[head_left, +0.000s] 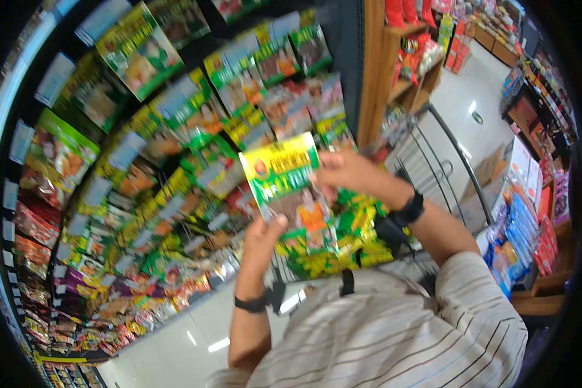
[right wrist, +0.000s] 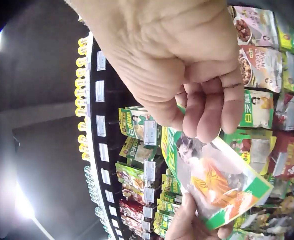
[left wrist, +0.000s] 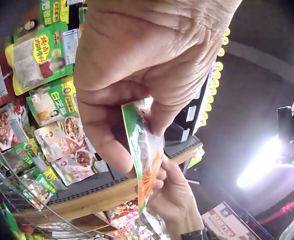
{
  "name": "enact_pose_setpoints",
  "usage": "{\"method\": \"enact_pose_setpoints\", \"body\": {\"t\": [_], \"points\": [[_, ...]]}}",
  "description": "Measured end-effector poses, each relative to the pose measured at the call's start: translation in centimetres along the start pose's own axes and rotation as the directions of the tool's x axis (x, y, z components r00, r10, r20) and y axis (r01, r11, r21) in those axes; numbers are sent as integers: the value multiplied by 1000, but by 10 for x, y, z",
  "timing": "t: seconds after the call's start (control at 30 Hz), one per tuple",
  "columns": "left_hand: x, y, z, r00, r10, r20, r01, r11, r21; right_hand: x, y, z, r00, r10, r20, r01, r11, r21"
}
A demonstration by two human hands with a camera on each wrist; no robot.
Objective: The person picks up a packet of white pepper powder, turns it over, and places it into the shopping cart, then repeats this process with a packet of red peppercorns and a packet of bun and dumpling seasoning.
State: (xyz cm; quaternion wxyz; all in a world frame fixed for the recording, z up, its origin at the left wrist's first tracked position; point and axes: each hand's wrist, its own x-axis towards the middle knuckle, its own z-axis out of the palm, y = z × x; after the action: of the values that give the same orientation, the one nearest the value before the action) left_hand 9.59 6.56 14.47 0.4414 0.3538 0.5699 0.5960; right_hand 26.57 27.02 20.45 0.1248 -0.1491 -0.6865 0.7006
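Observation:
A green packet with a yellow top point(head_left: 290, 187) is held between both hands in the head view. The left hand point(head_left: 260, 244) pinches its lower left edge, thumb on the front. At the upper right edge, the right hand point(head_left: 352, 173) grips the packet with thumb and fingers. Seen from the left wrist, the packet point(left wrist: 144, 150) is nearly edge-on between the left hand point(left wrist: 142, 65) and the right hand point(left wrist: 174, 197). In the right wrist view the packet's point(right wrist: 212, 180) printed figure in orange shows below the right hand point(right wrist: 182, 65), with the left hand point(right wrist: 192, 220) at its lower edge.
Shelves of hanging packets point(head_left: 139, 52) fill the left side. A wire shopping cart point(head_left: 475, 178) stands at the right, with several yellow-green packets point(head_left: 359, 226) in it below the hands. Wooden shelving point(head_left: 372, 71) rises behind the cart; blue packs point(head_left: 520, 216) lie farther right.

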Motion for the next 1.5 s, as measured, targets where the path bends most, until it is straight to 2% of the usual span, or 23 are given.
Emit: {"method": "enact_pose_setpoints", "body": {"t": [0.03, 0.23, 0.43, 0.67, 0.77, 0.87, 1.1, 1.37, 1.4, 1.5], "points": [[-2, 9, 11, 998, -14, -59, 12, 999, -31, 0, -1, -1, 1000, -8, -13, 7, 1000, -27], [3, 19, 25, 1000, -1, 10, 1, 1000, 0, -3, -1, -6, 998, 25, -53, -24, 999, 33], [7, 22, 34, 1000, -4, -23, 5, 1000, 30, -7, 2, -16, 999, 27, -46, -24, 998, 50], [9, 18, 37, 1000, -14, -22, 14, 1000, -14, -10, 7, -21, 998, 46, -38, -43, 996, 83], [10, 13, 36, 1000, 0, -26, 0, 1000, -2, -9, 9, -25, 998, 48, -38, -46, 998, 36], [11, 12, 37, 1000, 12, -22, -11, 1000, 15, -10, 5, -28, 998, 18, -67, -16, 1000, 19], [11, 14, 46, 1000, -11, -29, 12, 1000, 13, -12, 15, -36, 986, -44, -158, 65, 989, 131], [13, 17, 58, 1000, -24, -5, 24, 999, 30, -16, 25, -44, 975, -146, -169, 162, 983, 85], [13, 18, 58, 997, -74, -1, 74, 997, 6, -20, 24, -44, 973, -142, -183, 162, 982, 100], [22, 8, 61, 995, 55, -89, -44, 992, 118, -25, 17, -44, 954, -172, -244, 203, 973, 106]]}}
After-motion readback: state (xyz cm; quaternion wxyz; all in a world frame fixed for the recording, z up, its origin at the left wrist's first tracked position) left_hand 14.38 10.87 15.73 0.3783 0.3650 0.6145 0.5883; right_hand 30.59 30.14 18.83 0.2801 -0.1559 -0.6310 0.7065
